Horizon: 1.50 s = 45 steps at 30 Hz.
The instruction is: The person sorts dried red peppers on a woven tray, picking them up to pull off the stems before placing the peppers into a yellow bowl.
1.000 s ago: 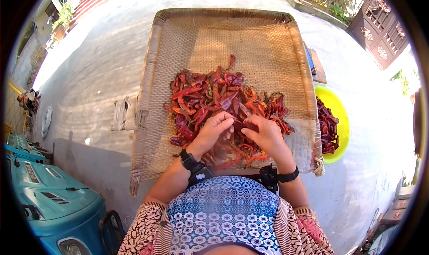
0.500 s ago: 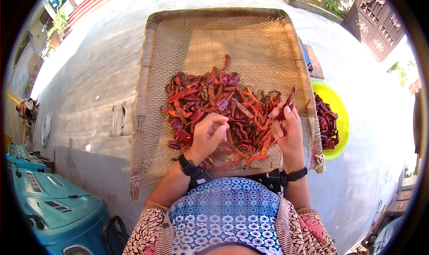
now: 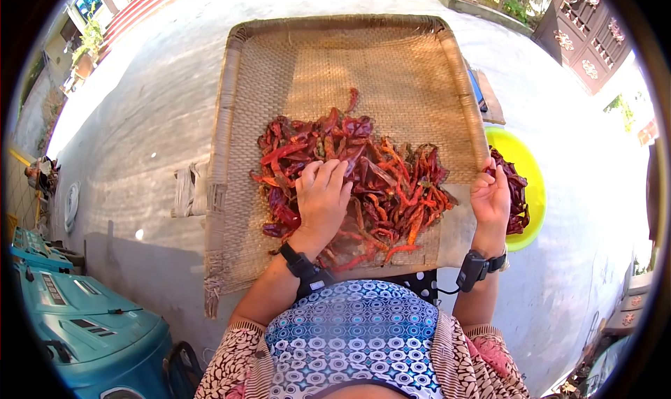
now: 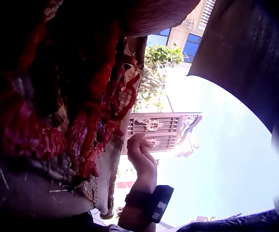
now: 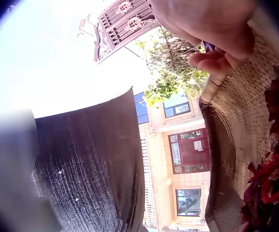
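Observation:
Dried red peppers (image 3: 412,182) (image 4: 84,135) lie heaped on a woven tray (image 3: 398,63). The left hand (image 3: 323,196) is palm down over the left-middle of the heap, fingers spread and slightly bent, fingertips touching the peppers; what lies beneath them is hidden. At the tray's right rim, beside a yellow-green basin (image 3: 537,189) of dark red peppers (image 3: 516,189), the right hand (image 3: 491,200) has its fingers curled around a dark pepper. A small piece of that pepper (image 5: 208,46) shows between the fingers in the right wrist view.
Teal machinery (image 3: 91,315) stands at the lower left. A pale stool-like object (image 3: 190,189) is beside the tray's left edge. Behind the right rim lies a board (image 3: 492,95) with something blue. A patterned gate (image 3: 583,39) stands at the upper right.
The right hand has moved from the heap's middle out to the tray's right rim, carrying a pepper. The left hand has parted from it, turned palm down and spread its fingers onto the heap.

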Tool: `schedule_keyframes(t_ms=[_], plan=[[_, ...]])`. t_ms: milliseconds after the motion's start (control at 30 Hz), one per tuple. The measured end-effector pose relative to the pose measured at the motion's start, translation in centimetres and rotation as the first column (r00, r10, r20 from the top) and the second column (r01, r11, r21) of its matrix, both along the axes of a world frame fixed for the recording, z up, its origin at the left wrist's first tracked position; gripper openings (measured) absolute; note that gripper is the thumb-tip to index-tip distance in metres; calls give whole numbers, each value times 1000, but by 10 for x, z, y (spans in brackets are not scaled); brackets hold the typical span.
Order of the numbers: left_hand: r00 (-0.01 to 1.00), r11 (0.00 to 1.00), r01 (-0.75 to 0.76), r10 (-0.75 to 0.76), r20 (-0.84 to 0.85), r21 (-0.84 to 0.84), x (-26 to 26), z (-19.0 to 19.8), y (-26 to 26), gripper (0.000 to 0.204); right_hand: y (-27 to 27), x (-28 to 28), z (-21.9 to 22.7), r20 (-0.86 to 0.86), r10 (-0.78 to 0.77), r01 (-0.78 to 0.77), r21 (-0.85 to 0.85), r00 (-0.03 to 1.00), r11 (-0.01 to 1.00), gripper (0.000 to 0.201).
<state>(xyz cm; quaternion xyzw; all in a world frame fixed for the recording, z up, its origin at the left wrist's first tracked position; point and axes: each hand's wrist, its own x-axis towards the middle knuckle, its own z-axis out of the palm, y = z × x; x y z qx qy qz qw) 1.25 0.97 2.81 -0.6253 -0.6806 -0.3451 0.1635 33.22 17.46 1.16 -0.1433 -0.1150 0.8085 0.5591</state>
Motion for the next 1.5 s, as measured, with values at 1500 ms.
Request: schedule_keyframes(t_ms=[1500], plan=[[974,988,125,-139,180,86,-6,-4,-10,26,-94,-101,45,826,-126,-296,333,549,895,16]])
